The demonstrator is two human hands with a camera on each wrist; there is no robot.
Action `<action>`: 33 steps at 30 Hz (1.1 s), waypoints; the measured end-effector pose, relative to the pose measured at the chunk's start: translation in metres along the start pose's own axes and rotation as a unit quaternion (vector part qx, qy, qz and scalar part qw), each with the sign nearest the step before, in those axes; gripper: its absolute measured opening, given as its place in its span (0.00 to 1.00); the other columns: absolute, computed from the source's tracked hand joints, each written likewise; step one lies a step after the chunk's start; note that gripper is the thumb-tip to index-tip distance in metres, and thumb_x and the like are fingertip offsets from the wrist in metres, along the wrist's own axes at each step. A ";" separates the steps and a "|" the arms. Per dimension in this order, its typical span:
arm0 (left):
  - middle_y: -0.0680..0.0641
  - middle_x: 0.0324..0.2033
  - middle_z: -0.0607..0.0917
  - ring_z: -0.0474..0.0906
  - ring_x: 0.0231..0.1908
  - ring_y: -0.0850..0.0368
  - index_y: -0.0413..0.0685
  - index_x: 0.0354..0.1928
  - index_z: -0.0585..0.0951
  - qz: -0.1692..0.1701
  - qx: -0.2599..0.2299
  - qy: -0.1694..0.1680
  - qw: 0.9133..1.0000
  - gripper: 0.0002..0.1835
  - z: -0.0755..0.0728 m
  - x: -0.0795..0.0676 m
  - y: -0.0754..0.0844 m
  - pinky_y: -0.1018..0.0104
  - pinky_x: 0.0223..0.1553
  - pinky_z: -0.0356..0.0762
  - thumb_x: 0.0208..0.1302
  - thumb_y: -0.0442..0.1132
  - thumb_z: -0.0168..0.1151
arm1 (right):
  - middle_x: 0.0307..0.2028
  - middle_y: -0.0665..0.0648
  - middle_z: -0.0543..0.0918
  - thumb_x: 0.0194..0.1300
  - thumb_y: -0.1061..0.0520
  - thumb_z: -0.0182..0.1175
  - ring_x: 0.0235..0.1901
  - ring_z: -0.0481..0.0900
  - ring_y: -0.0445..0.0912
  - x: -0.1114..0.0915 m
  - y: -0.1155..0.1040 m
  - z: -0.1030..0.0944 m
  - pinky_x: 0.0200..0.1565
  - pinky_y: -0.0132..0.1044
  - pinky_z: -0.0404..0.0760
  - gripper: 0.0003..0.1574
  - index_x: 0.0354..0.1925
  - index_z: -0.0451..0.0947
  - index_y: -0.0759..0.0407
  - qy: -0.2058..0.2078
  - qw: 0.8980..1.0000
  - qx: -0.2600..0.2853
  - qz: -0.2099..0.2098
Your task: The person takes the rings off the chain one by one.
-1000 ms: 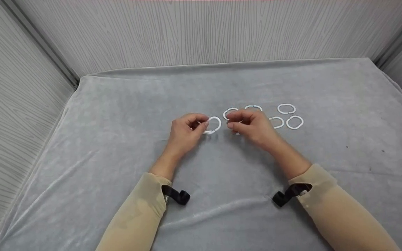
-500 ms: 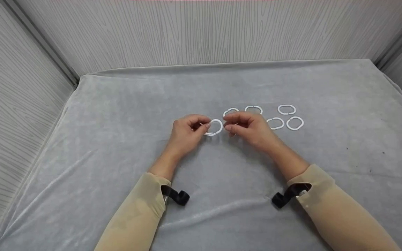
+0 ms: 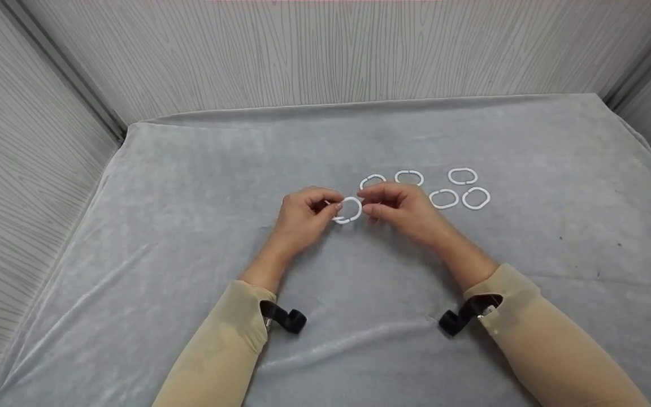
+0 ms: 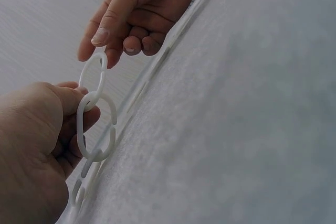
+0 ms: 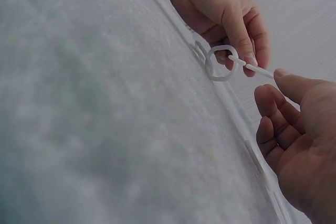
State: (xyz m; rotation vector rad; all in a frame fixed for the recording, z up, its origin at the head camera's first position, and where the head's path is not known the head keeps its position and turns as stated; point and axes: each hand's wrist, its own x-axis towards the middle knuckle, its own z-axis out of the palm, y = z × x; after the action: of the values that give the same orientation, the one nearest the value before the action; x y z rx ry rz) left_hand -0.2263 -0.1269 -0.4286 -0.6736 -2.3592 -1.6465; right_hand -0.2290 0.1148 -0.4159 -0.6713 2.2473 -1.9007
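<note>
My left hand pinches a white plastic chain link between thumb and fingers, just above the cloth. In the left wrist view this upper link passes through a second link, and further links hang below, partly hidden by the left hand. Each link has a small split in its side. Close by on the right, my right hand has its thumb and index finger parted at the held link's free end. The right thumb tip looks level with that end; whether it touches is hard to tell.
Several loose white links lie on the grey cloth beyond and to the right of my right hand, among them a near one, a far one and one partly behind the fingers. Wood-grain panels enclose the back and sides.
The left hand has shifted slightly right with its link, and the right hand has come left. The gap between the link's end and the right fingertips has nearly gone.
</note>
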 end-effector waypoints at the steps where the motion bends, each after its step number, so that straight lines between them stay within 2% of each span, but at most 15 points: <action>1: 0.47 0.37 0.90 0.81 0.35 0.56 0.39 0.43 0.91 -0.001 -0.001 -0.002 1.000 0.05 0.000 0.000 0.000 0.67 0.39 0.77 0.68 0.31 0.72 | 0.41 0.59 0.88 0.69 0.69 0.68 0.33 0.83 0.44 0.000 0.000 0.000 0.37 0.36 0.83 0.16 0.55 0.85 0.72 -0.002 1.000 0.000 0.000; 19: 0.47 0.37 0.91 0.83 0.35 0.58 0.39 0.43 0.91 0.003 0.020 -0.015 1.000 0.05 0.000 0.000 -0.001 0.68 0.40 0.79 0.68 0.30 0.71 | 0.39 0.56 0.87 0.72 0.65 0.67 0.34 0.83 0.43 -0.002 0.001 0.001 0.37 0.34 0.81 0.17 0.57 0.85 0.70 -0.021 0.999 -0.015 0.029; 33: 0.48 0.38 0.91 0.83 0.36 0.58 0.41 0.43 0.92 0.006 0.030 -0.026 0.999 0.06 0.001 0.000 0.001 0.67 0.41 0.79 0.68 0.30 0.72 | 0.39 0.57 0.88 0.72 0.62 0.69 0.33 0.83 0.44 -0.002 0.000 0.000 0.35 0.34 0.80 0.17 0.57 0.86 0.66 -0.031 0.998 -0.032 0.043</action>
State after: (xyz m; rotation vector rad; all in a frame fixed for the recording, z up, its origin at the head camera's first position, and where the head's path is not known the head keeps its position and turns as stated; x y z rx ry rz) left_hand -0.2256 -0.1258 -0.4283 -0.7261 -2.4256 -1.5642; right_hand -0.2271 0.1154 -0.4160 -0.6223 2.2685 -1.7511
